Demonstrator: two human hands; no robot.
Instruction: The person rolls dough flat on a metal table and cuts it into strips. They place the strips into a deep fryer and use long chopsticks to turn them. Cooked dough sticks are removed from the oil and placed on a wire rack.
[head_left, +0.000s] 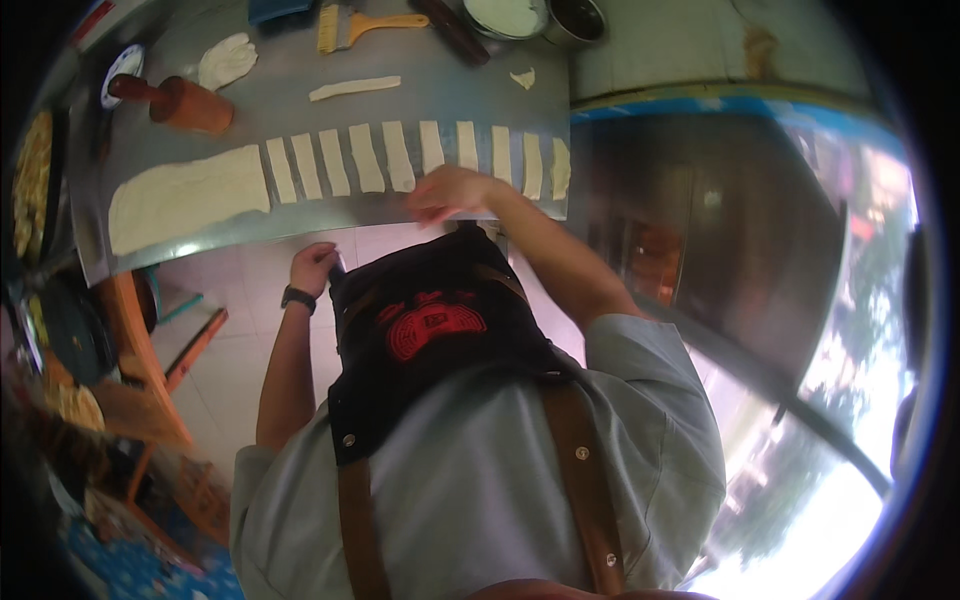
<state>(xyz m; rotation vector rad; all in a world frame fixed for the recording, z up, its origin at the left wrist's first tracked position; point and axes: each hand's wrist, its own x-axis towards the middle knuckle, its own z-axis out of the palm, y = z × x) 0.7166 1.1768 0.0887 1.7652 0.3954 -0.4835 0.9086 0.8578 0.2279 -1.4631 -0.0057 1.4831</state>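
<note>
My right hand is over the front edge of a metal worktable, its fingers bent beside the lower ends of the middle dough strips. Whether it holds anything cannot be made out. Several flat strips lie upright in a row with narrow gaps between them. At the row's left end is a wide flat sheet of dough. My left hand is off the table, near the side of the black apron, with its fingers curled; its grip is unclear. One thin dough strip lies crosswise behind the row.
Behind the dough lie a wooden roller, a crumpled white glove, a wide brush, a dark rolling pin, a bowl with white contents and a metal pot. A wooden stool stands at the lower left.
</note>
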